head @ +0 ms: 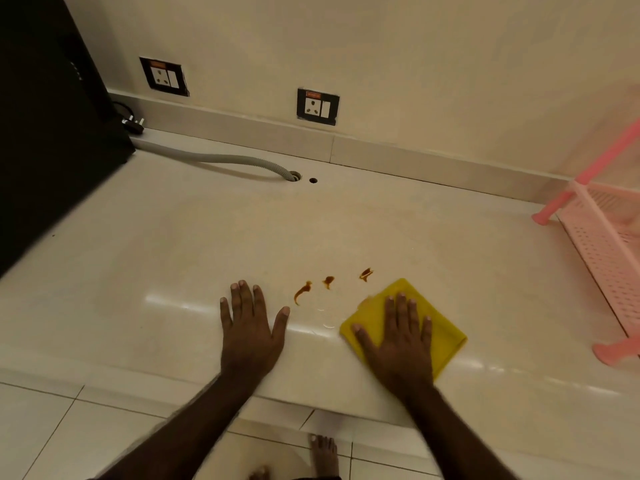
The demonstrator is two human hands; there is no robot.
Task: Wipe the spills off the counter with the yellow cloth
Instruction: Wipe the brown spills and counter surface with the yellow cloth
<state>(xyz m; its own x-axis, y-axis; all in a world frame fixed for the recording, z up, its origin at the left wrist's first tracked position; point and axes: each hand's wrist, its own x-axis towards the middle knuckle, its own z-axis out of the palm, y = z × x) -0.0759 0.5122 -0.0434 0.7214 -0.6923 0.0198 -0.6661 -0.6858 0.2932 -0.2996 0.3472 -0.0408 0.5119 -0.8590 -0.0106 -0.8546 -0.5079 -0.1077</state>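
Three small brown spills lie on the cream counter (pixel 173 258): a curved streak (pixel 302 291), a middle blot (pixel 328 281) and a right blot (pixel 365 274). A folded yellow cloth (pixel 446 337) lies flat on the counter just right of and below the spills. My right hand (pixel 398 337) presses flat on top of the cloth, fingers spread. My left hand (pixel 250 327) rests palm down on the bare counter, left of the spills, fingers apart, holding nothing. Faint wet marks (pixel 325 318) show between the hands.
A pink plastic rack (pixel 602 244) stands at the right edge. A black appliance (pixel 41 133) fills the left. A grey hose (pixel 235 159) runs into a counter hole, beside a second hole (pixel 313 180). Two wall sockets (pixel 318 106) sit behind. The counter's front edge is below my wrists.
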